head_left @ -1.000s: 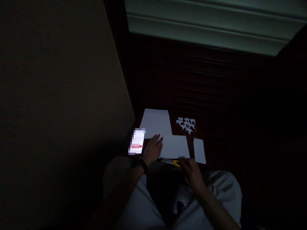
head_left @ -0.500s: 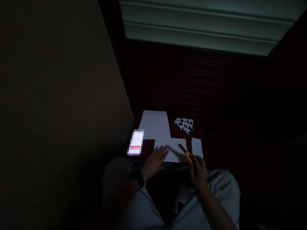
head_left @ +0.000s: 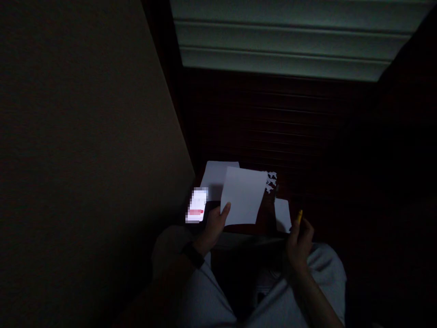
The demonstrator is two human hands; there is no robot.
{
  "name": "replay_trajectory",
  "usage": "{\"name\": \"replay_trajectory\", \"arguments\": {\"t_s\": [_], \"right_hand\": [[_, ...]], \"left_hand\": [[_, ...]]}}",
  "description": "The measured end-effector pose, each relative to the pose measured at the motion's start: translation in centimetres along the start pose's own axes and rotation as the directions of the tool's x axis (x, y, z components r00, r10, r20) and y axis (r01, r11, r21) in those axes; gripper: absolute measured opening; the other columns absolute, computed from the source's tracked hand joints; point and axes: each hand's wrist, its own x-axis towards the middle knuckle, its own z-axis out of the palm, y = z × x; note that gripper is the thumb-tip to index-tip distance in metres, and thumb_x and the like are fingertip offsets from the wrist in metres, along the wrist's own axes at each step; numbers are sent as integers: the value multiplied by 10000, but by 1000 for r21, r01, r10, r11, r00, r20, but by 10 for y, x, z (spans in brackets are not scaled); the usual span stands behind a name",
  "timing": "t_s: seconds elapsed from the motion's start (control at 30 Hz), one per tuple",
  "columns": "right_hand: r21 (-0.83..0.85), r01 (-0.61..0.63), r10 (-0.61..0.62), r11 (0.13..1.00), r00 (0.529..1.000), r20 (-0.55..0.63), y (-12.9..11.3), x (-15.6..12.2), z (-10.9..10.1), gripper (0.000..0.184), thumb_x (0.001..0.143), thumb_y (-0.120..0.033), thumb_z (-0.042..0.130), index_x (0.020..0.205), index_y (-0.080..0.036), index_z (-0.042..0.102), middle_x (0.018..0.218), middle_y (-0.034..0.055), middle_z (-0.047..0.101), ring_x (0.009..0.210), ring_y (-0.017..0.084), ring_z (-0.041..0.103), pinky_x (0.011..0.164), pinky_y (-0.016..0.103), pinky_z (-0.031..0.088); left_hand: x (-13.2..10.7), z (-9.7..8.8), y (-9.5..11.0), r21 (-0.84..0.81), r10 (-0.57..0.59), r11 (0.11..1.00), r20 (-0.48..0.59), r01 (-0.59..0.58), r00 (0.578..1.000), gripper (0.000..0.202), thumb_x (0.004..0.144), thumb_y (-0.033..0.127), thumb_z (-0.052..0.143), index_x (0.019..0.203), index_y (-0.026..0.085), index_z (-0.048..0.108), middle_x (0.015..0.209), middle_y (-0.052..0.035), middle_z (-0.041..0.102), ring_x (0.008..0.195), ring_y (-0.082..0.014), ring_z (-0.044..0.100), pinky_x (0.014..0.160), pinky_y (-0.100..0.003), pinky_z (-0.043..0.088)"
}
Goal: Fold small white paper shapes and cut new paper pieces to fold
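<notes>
My left hand (head_left: pixel 215 222) grips a white sheet of paper (head_left: pixel 243 193) by its left edge, thumb on top, and the sheet is raised above the table. Wrapped around a yellow utility knife (head_left: pixel 299 216), my right hand (head_left: pixel 300 239) is off to the right, past the table's edge. The knife's blade cannot be made out. A smaller white paper piece (head_left: pixel 282 214) lies at the table's right side, near my right hand. Small white paper cutouts (head_left: pixel 271 181) sit at the back right, partly hidden by the raised sheet.
Another white paper (head_left: pixel 218 171) lies at the back left of the dark table (head_left: pixel 264 218). A lit phone (head_left: pixel 197 205), blurred out, rests on the left side. A wall (head_left: pixel 170 159) stands close on the left, and dark slatted panels rise behind.
My left hand, flat on the paper before, now holds the sheet up off the table. My right hand has moved right with the utility knife, which now points upward.
</notes>
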Motion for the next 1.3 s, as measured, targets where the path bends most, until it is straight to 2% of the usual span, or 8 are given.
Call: {"name": "replay_trajectory", "arguments": {"t_s": [0.13,0.37,0.57,0.7,0.8,0.9,1.07,1.3], "right_hand": [[106,-164,147,981,977,157,-14,-8,14,494,745,-497,581,1104,-166,503,966,65,596,863,202,550,763,306,424],[232,-405,282,884,859,427,-16,-5,59,397,607,-472,699,812,-183,518,651,-25,552,561,140,510,525,247,420],[154,-370,310,916,897,314,-5,27,80,392,584,-387,698,860,-175,517,713,10,592,591,167,551,528,268,435],[202,-211,115,956,907,406,-4,44,78,441,615,-398,674,958,-160,530,790,35,619,685,192,572,601,289,458],[259,-117,-34,959,857,514,-7,54,74,484,645,-413,655,1035,-152,536,896,63,633,779,209,577,676,316,461],[220,-42,-83,975,845,529,-10,61,73,483,649,-434,654,1026,-150,548,921,70,630,802,210,566,705,322,450],[131,58,-117,990,857,502,-13,67,76,472,647,-458,646,995,-151,555,868,57,622,763,201,546,699,318,432],[156,51,-120,986,874,471,-14,66,79,506,642,-469,647,1022,-151,549,888,61,620,747,193,532,684,311,433]], "left_hand": [[-6,25,-8,-573,-226,774,147,269,963,494,782,479,569,1162,166,538,1077,-123,646,958,-226,620,881,-385,470],[-16,65,-44,-768,-337,527,203,363,919,491,782,494,559,1132,151,539,1152,-147,604,1042,-257,582,908,-427,463],[-22,61,-45,-719,-361,553,249,422,898,484,762,483,594,1129,174,528,1142,-142,606,1021,-241,592,867,-412,484],[-31,38,-57,-392,-375,795,281,462,883,450,740,507,598,987,130,589,927,-136,666,788,-204,651,705,-329,519],[-29,24,-60,165,-275,951,52,263,960,339,751,480,569,724,143,599,670,-50,633,599,-158,607,553,-260,469],[-13,21,-41,568,85,820,-4,-68,996,191,792,364,530,772,189,605,735,-14,632,703,-150,601,660,-266,462],[30,32,14,726,445,420,359,-545,820,623,687,75,534,1276,247,421,1365,-34,412,1226,-218,371,1027,-383,291],[82,52,23,635,276,245,678,-732,681,695,650,51,481,1303,268,384,1336,-4,457,1267,-195,326,1086,-449,132]]}}
